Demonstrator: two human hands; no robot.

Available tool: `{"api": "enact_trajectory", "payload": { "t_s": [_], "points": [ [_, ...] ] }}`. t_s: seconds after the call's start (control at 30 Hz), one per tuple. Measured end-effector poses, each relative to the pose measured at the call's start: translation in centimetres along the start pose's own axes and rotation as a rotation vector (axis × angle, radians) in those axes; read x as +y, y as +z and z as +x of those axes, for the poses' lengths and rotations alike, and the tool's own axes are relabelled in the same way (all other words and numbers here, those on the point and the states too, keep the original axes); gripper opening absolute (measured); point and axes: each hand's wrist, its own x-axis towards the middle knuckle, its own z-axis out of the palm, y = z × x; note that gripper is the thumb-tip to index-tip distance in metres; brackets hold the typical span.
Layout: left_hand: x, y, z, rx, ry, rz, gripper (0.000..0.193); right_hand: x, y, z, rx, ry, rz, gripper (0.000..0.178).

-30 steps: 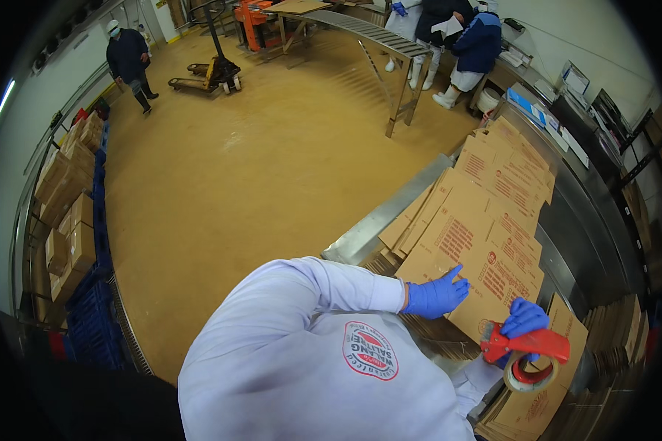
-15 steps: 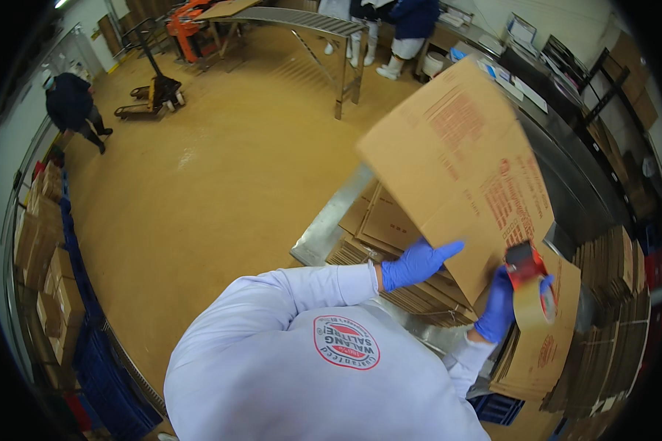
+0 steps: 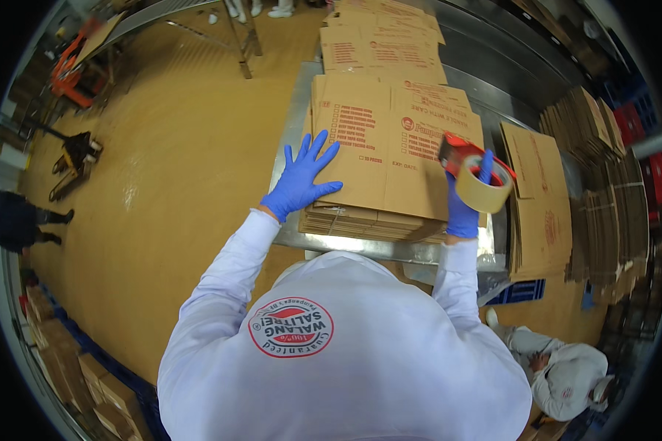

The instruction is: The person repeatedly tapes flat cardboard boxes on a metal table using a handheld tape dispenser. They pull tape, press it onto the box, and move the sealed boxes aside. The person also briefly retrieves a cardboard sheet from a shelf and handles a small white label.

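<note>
A stack of flattened cardboard boxes (image 3: 375,173), brown with red print, lies in front of me on a steel table. My left hand (image 3: 301,175), in a blue glove, is spread with its fingers apart over the left edge of the top box. In my blue-gloved right hand (image 3: 462,209) is a red tape dispenser (image 3: 460,151) with a roll of clear-tan tape (image 3: 485,189). It is above the right side of the stack, and a finger pokes through the roll's core.
The steel table (image 3: 290,165) shows along the stack's left side. More flattened boxes (image 3: 379,51) lie beyond; others stand upright (image 3: 541,198) at the right. A person in white (image 3: 570,375) is low at the right, another in dark clothes (image 3: 18,220) at far left. A pallet jack (image 3: 73,158) stands left.
The tilted cardboard sheet now lies flat on the stack. My left hand has moved left and spread its fingers. The tape dispenser stays in my right hand, and my view has turned right.
</note>
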Motion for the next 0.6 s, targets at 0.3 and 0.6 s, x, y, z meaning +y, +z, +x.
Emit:
{"api": "enact_trajectory", "payload": {
  "t_s": [0.3, 0.6],
  "points": [
    [1.8, -0.3, -1.1, -0.062, 0.032, 0.028, 0.11, -17.7, 7.4, 6.2, -0.195, -0.04, 0.958, 0.028],
    [-1.7, 2.4, -1.8, 0.027, 0.08, -0.102, 0.113, -13.4, 18.1, 5.4, -0.733, 0.638, 1.418, 0.02]
  ]
}}
